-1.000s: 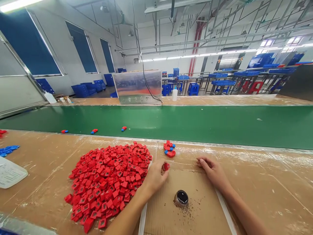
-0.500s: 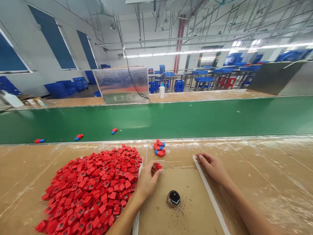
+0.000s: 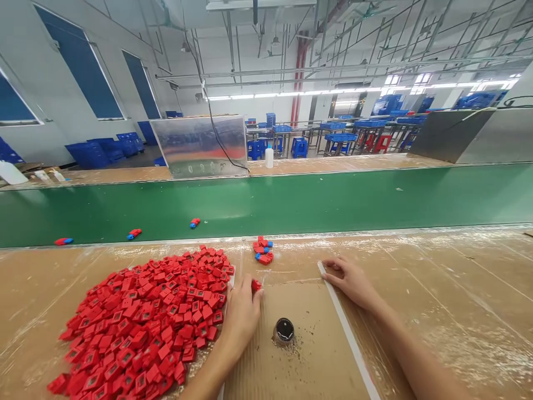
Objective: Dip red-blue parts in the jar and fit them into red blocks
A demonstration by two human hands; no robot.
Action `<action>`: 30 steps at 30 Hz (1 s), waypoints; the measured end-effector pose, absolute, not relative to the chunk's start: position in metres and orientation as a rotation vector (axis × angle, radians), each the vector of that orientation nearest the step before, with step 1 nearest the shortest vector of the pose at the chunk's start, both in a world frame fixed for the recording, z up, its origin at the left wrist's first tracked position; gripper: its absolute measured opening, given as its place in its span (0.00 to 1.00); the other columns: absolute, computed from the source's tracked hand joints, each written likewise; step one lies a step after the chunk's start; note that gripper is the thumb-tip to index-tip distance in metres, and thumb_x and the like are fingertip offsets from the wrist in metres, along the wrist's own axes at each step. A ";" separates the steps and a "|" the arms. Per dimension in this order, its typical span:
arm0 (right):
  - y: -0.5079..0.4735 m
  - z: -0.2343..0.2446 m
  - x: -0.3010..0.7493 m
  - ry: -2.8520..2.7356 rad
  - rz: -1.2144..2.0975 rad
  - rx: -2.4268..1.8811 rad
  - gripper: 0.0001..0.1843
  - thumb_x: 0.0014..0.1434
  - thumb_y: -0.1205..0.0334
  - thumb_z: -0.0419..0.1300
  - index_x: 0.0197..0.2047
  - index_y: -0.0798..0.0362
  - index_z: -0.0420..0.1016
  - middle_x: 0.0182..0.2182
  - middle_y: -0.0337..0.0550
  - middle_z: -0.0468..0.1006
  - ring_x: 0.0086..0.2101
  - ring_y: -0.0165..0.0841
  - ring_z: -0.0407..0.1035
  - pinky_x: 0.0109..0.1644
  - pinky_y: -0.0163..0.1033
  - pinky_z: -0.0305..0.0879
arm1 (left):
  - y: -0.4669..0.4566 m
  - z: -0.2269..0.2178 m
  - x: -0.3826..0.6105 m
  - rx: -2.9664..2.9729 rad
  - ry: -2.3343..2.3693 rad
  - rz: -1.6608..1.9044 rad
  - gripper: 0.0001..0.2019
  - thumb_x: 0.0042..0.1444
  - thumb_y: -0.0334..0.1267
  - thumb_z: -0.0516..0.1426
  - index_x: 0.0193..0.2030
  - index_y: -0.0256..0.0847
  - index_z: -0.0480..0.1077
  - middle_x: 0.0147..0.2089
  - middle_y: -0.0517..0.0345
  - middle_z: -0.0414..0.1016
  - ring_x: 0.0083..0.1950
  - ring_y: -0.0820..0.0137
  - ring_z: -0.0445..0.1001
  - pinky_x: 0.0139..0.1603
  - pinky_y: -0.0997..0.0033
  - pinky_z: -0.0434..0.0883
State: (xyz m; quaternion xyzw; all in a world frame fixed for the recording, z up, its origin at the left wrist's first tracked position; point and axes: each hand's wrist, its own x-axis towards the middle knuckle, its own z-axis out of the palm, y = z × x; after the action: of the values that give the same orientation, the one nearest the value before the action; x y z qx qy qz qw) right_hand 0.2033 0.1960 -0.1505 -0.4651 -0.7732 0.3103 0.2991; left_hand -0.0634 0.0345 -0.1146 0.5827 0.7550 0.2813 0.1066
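My left hand point(image 3: 242, 306) is closed around a small red plastic piece point(image 3: 255, 285), which pokes out past its fingertips. It rests at the left edge of the cardboard sheet point(image 3: 310, 361), beside a big heap of loose red plastic pieces point(image 3: 145, 322). My right hand point(image 3: 348, 279) is by the sheet's far right corner, at the white edge strip point(image 3: 347, 328). Its thumb and forefinger are bent and apart, with nothing visible between them. On the sheet between my hands stands a small round pot of dark liquid point(image 3: 285, 330), with dark specks around it.
Several red-and-blue assembled pieces point(image 3: 264, 259) lie beyond the sheet. More such pieces point(image 3: 134, 234) rest on the green conveyor belt point(image 3: 287, 203). Behind it stand a metal panel point(image 3: 204, 147) and a white bottle point(image 3: 269, 156).
The view has shifted slightly, moving most things left in the picture. My right thumb and forefinger have spread apart. My left hand has turned a little and keeps the red piece.
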 end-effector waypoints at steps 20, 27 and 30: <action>0.201 -0.173 0.194 -2.022 0.640 -1.317 0.20 0.58 0.45 0.52 0.37 0.50 0.78 0.39 0.46 0.75 0.36 0.40 0.72 0.42 0.46 0.67 | 0.060 -0.120 -0.077 1.881 2.104 0.846 0.02 0.61 0.37 0.53 0.37 0.44 0.65 0.26 0.64 0.71 0.33 0.65 0.73 0.65 0.50 0.56; 0.202 -0.176 0.193 -2.040 0.622 -1.326 0.22 0.57 0.44 0.51 0.38 0.50 0.78 0.38 0.47 0.77 0.36 0.41 0.72 0.41 0.46 0.67 | 0.057 -0.125 -0.080 1.805 2.088 0.951 0.04 0.60 0.38 0.54 0.34 0.44 0.65 0.25 0.63 0.72 0.31 0.65 0.73 0.67 0.47 0.53; 0.199 -0.179 0.194 -2.029 0.615 -1.321 0.23 0.57 0.42 0.51 0.37 0.50 0.78 0.38 0.47 0.78 0.36 0.42 0.72 0.40 0.46 0.68 | 0.057 -0.126 -0.081 1.769 2.091 0.972 0.04 0.58 0.38 0.55 0.34 0.44 0.66 0.25 0.62 0.72 0.32 0.63 0.73 0.66 0.46 0.55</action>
State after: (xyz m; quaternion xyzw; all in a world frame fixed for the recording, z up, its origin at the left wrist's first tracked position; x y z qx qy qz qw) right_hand 0.1944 0.1994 -0.1790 -0.5015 -0.7706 0.2336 0.3163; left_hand -0.0812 0.0571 -0.1261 0.6046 0.7144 0.3321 0.1174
